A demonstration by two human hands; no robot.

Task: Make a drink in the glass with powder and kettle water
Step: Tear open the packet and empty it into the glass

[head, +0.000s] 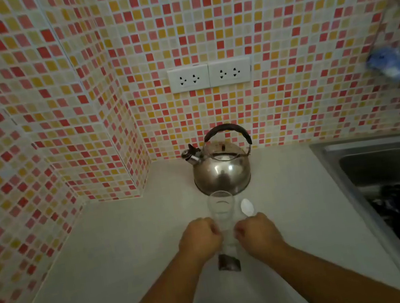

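Note:
A tall clear glass (220,206) stands empty on the white counter, just in front of a steel kettle (222,171) with a black handle. My left hand (199,239) and my right hand (256,233) are closed side by side right before the glass. They pinch the top of a small powder sachet (228,263), whose dark lower end hangs out below them. A white spoon (247,207) shows its bowl to the right of the glass. Its handle runs behind my right hand, and I cannot tell whether that hand holds it.
The counter (131,252) sits in a corner of mosaic-tiled walls, with two double sockets (209,75) above the kettle. A steel sink (382,165) with dark items in it lies at the right. A blue object (399,67) hangs on the right wall.

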